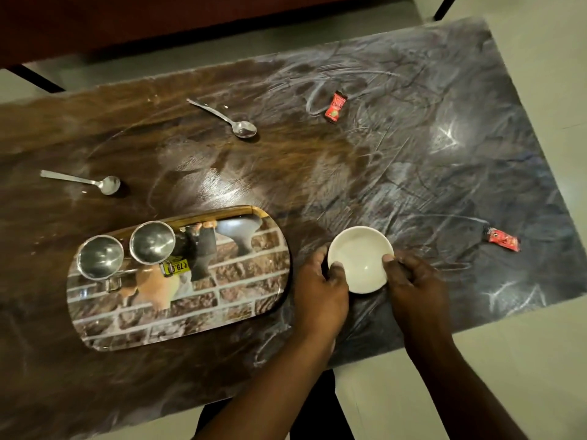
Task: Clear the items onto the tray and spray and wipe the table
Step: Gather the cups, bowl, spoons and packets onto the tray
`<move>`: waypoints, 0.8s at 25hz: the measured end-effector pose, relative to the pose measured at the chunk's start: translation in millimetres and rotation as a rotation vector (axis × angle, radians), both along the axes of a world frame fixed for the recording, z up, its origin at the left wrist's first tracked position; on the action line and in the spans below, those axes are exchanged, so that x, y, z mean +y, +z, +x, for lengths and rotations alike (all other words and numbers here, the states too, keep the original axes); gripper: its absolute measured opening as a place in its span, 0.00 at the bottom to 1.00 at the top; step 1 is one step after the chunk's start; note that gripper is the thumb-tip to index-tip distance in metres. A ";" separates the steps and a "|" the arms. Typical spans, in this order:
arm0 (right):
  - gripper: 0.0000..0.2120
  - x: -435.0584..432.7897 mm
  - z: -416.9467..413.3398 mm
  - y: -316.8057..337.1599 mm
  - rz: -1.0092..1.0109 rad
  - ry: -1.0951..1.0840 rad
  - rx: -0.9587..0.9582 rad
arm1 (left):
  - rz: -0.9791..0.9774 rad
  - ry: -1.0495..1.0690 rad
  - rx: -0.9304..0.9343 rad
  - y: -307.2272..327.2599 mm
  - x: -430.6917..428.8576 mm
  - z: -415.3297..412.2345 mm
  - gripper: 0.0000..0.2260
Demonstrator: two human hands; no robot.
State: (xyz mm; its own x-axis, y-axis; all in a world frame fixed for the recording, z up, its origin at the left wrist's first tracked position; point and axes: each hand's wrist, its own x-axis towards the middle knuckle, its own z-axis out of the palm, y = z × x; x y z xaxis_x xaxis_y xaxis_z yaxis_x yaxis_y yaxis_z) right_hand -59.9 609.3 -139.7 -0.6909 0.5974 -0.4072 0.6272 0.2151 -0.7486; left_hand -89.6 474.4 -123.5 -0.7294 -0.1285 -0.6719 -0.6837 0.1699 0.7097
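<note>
A small white bowl (pixel 360 258) is gripped from both sides, just right of the oval picture-printed tray (pixel 222 300). My left hand (pixel 320 290) holds its left rim and my right hand (pixel 413 284) holds its right rim. Two steel cups (pixel 100 257) (pixel 152 241) stand on the tray's left end. Two steel spoons lie on the table, one at the far middle (pixel 228 120) and one at the left (pixel 92 182). Two red sachets lie on the table, one far (pixel 336 107) and one at the right (pixel 503 239).
The dark wooden table (pixel 317 169) is glossy and streaked with smears. Its right and near edges border pale floor (pixel 524 360). A dark sofa or bench (pixel 158 23) runs along the far side.
</note>
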 end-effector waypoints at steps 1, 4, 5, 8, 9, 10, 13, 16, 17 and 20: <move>0.06 -7.0 -1.0 4.5 -0.014 -0.007 0.020 | 0.001 0.017 0.020 3.1 -8.1 0.5 0.18; 0.06 -37.5 -2.7 22.8 -0.112 0.021 0.083 | 0.016 0.073 0.128 17.2 -49.1 5.8 0.15; 0.05 -52.1 -2.6 28.2 -0.119 0.063 0.086 | 0.004 0.084 0.178 22.0 -69.6 9.1 0.12; 0.05 -108.2 0.5 41.1 -0.132 0.209 0.095 | -0.060 0.120 0.247 37.4 -138.0 25.9 0.11; 0.07 -129.1 2.6 42.6 -0.165 0.251 0.097 | -0.076 0.157 0.234 40.7 -160.3 34.1 0.11; 0.09 -148.8 5.2 43.5 -0.195 0.289 0.092 | -0.093 0.197 0.215 42.8 -180.7 42.5 0.11; 0.15 -200.9 13.9 38.2 -0.257 0.371 0.082 | -0.127 0.299 0.156 43.5 -233.1 63.6 0.12; 0.09 -237.9 18.9 28.0 -0.316 0.412 0.031 | -0.205 0.348 0.132 34.6 -269.4 73.7 0.12; 0.08 -247.0 18.9 24.5 -0.311 0.432 0.017 | -0.229 0.367 0.126 29.6 -278.2 75.6 0.10; 0.09 -264.5 15.9 18.5 -0.279 0.473 -0.007 | -0.275 0.361 0.112 14.1 -295.0 75.6 0.09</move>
